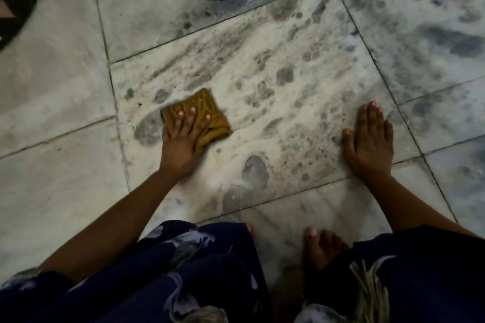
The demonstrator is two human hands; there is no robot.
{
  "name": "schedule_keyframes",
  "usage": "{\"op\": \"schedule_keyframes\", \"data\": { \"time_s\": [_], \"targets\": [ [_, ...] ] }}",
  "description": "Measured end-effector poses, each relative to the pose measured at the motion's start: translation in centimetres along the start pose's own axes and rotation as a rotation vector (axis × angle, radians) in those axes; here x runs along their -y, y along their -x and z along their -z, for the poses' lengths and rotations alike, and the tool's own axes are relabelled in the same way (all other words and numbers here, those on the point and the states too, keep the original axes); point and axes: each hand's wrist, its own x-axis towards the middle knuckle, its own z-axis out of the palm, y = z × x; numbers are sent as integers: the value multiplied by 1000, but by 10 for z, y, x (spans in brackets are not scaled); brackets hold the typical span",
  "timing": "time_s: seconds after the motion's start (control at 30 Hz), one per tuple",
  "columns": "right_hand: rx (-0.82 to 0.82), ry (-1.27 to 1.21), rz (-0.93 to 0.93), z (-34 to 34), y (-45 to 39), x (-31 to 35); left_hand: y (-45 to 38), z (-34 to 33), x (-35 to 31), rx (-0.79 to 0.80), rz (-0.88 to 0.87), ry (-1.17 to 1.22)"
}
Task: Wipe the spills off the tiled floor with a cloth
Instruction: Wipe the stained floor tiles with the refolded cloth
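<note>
A folded mustard-yellow cloth (207,110) lies on the pale marble tiled floor (65,86), left of centre. My left hand (181,139) presses flat on the cloth, fingers spread over its near half. Whitish, foamy spill (262,102) with grey patches covers the central tile and spreads to the far right tiles. My right hand (371,139) rests flat on the wet tile to the right, fingers together, holding nothing.
My bare foot (321,246) stands on the near tile between my knees, which are covered by dark blue patterned fabric (189,270). A dark curved object (18,5) sits at the top left corner. The tiles on the left look dry.
</note>
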Motion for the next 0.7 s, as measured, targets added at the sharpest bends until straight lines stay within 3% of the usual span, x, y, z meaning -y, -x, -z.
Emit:
{"op": "schedule_keyframes", "data": {
  "time_s": [0.23,0.33,0.4,0.47,0.57,0.7],
  "targets": [
    [16,-25,-20,4,-1,4,37,2,-37,109,-44,-247],
    [38,-55,-12,5,0,7,41,8,-59,107,-21,-194],
    [57,-70,4,6,-1,9,40,17,-72,6,65,96],
    [57,-86,-2,8,-2,13,27,29,-82,-22,232,591],
    [56,-112,16,13,-5,20,1,53,-94,111,545,1426],
    [44,-126,78,22,-5,29,-19,72,-94,292,698,1843]
  ]
}}
